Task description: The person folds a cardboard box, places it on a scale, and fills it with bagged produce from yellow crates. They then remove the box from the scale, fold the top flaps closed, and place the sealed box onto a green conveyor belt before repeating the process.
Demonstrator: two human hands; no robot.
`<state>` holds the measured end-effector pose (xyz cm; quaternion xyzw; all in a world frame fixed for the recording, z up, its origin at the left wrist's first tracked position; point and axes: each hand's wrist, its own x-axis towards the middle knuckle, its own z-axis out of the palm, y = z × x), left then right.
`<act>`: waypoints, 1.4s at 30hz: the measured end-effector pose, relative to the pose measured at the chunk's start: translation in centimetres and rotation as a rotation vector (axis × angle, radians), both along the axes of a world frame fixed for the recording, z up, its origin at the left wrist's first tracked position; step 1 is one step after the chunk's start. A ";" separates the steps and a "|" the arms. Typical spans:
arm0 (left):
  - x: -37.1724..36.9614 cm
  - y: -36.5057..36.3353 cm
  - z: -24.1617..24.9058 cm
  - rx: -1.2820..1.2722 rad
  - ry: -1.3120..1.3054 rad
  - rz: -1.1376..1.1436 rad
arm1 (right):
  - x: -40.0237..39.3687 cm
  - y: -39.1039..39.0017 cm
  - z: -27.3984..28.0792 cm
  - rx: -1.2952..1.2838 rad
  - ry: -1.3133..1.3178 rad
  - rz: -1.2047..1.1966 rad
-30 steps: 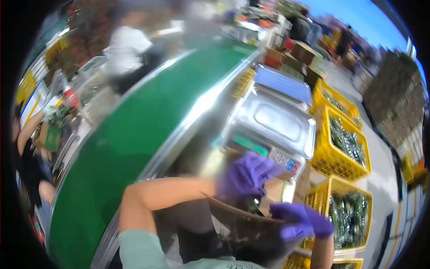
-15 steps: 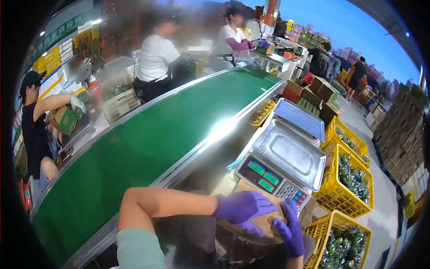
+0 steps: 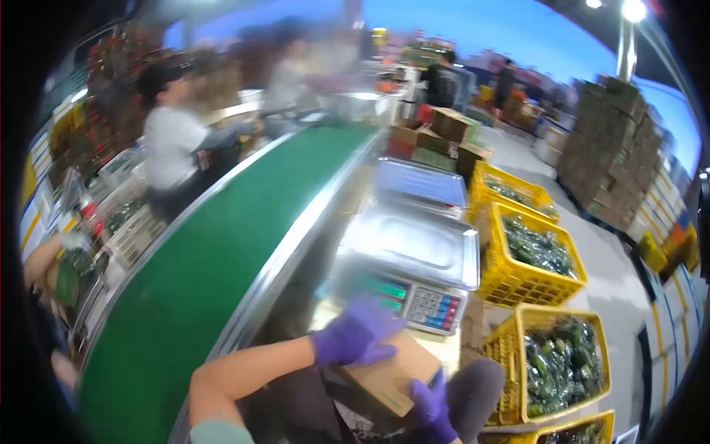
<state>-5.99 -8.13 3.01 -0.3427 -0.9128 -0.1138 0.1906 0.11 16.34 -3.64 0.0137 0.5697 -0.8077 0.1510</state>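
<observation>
Both my hands wear purple gloves and hold a closed brown cardboard box low in front of me. My left hand lies flat on the box's top. My right hand grips its near right corner from below. Just beyond the box stands a digital weighing scale with a steel pan, a green display and a keypad.
A green conveyor belt runs along my left, with several people working on its far side. Yellow crates of bagged green vegetables line the floor to my right. A second scale, stacked cartons and a pallet of boxes stand farther back.
The box's flaps, open a second ago, now lie shut under my left hand. My right hand has shifted down to the near corner. My view has swung to the right.
</observation>
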 end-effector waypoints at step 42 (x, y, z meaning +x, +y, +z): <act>10.6 -14.3 12.4 0.570 0.860 0.731 | -8.7 -44.8 6.1 0.571 0.443 0.413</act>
